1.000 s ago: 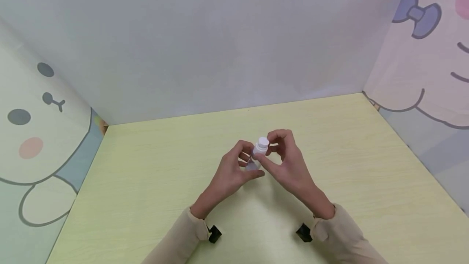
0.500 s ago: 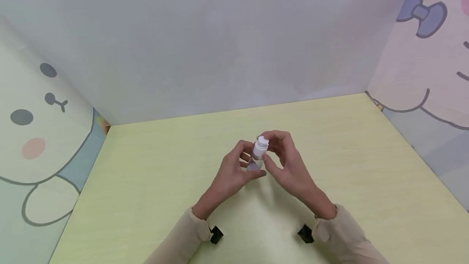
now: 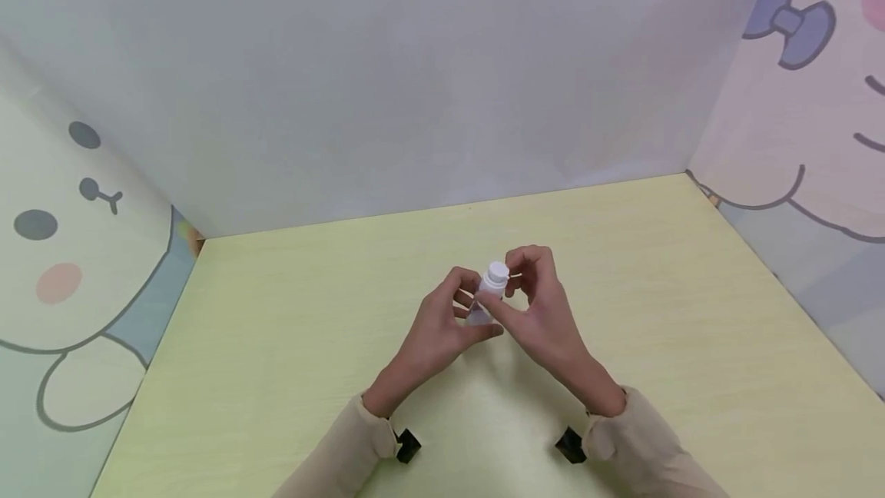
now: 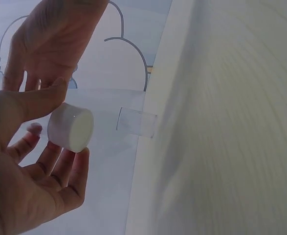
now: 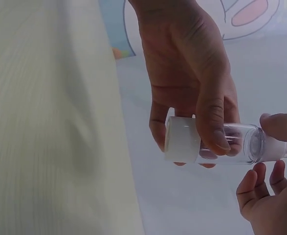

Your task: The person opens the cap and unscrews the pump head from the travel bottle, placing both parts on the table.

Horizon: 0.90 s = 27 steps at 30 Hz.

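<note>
A small clear bottle with a white top (image 3: 497, 277) is held tilted above the table, between both hands. My left hand (image 3: 439, 321) grips its lower part. In the right wrist view, the left thumb lies along the clear body (image 5: 242, 131), close to the white base (image 5: 181, 139). That round base (image 4: 77, 128) faces the camera in the left wrist view. My right hand (image 3: 553, 325) pinches the bottle near its white neck, thumb on the near side and fingers curled behind. Part of the body is hidden by the hands.
A pale yellow wood-grain table (image 3: 297, 321) lies below. A plain grey wall (image 3: 429, 83) stands at the back, with cartoon-printed panels at the left (image 3: 83, 267) and right (image 3: 760, 144). Small black blocks sit at the left cuff (image 3: 408, 446) and the right cuff (image 3: 571, 446).
Half a second ago my right thumb was further right and the fingers were closer round the top. Now the thumb lies further left across the bottle. My left hand has stayed nearly still.
</note>
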Each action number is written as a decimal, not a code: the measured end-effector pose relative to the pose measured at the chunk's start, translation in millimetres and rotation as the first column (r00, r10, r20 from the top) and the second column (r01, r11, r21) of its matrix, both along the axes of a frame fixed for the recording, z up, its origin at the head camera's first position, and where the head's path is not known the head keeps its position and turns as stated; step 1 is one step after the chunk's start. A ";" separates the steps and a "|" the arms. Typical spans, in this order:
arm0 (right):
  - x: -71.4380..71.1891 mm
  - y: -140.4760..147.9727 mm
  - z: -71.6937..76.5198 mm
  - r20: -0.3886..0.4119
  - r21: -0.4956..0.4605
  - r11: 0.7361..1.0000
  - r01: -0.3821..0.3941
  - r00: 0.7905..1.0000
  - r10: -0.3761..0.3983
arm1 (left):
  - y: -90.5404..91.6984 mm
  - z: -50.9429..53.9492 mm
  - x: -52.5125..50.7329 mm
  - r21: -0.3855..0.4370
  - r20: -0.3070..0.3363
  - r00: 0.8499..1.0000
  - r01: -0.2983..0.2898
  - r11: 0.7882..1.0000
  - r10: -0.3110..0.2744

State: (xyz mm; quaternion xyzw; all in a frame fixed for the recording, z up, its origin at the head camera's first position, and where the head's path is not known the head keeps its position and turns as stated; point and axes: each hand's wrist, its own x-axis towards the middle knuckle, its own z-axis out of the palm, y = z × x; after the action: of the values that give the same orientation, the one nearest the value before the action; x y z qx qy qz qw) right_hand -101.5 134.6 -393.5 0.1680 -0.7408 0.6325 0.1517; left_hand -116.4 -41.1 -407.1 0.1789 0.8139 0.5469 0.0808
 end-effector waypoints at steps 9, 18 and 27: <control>0.0 3.3 -0.2 -0.048 0.040 0.996 -0.077 0.996 0.079 | -1.3 0.2 0.6 -0.008 -0.032 0.999 0.012 1.000 -0.012; 2.3 5.0 1.9 -0.040 0.070 0.985 -0.156 0.987 0.159 | -1.1 -1.3 -0.4 -0.003 -0.047 0.999 0.010 1.000 -0.010; 0.9 2.5 6.2 -0.084 0.064 0.998 -0.010 0.996 0.016 | -2.7 -1.8 -0.9 0.000 -0.036 0.999 -0.008 1.000 0.008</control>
State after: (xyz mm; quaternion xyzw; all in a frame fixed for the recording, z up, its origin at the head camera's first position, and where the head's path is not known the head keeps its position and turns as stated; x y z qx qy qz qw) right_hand -100.6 137.1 -387.3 0.2042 -0.7521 0.6021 0.1735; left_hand -117.3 -43.8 -408.9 0.1857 0.8159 0.5438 0.0639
